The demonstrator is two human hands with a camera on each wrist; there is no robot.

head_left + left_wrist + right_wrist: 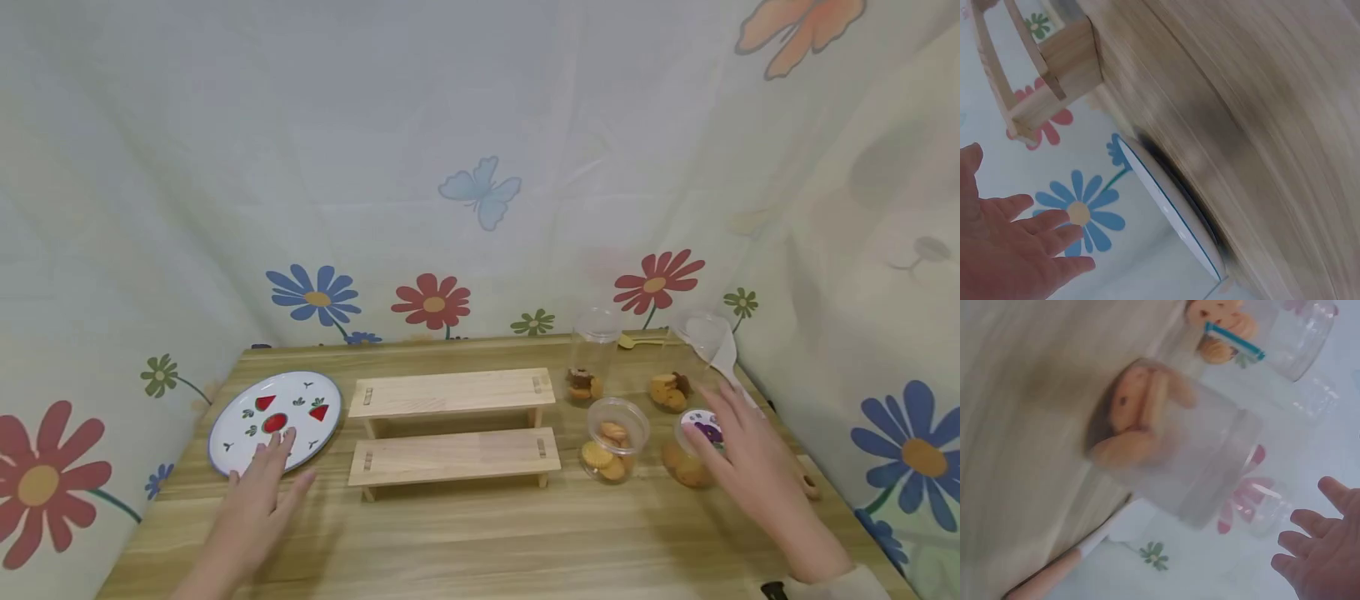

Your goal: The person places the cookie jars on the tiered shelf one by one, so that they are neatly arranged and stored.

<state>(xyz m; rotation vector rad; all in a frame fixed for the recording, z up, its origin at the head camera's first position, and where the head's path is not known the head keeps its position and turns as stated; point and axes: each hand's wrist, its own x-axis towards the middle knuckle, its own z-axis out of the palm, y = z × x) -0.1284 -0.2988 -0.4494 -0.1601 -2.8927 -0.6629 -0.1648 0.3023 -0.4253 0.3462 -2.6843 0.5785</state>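
My left hand (258, 492) hovers over the near edge of a white plate (232, 433) with a blue rim and red fruit pictures. Its fingers are spread and hold nothing; in the left wrist view the hand (1016, 256) is apart from the plate (1166, 206). On the other side, my right hand (742, 450) is held above and beside a clear jar of cookies (684, 469) whose top bears a purple picture. In the right wrist view that hand (1329, 544) has extended fingers, and a clear jar (1160, 431) with cookies stands apart from it.
Two low wooden stands (453, 456) sit one behind the other mid-table. More clear cookie jars (611, 462) stand right of them. A white spatula (726, 354) with a wooden handle lies along the right edge, near a yellow utensil (637, 342). Flower-printed cloth (480, 275) hangs around the table.
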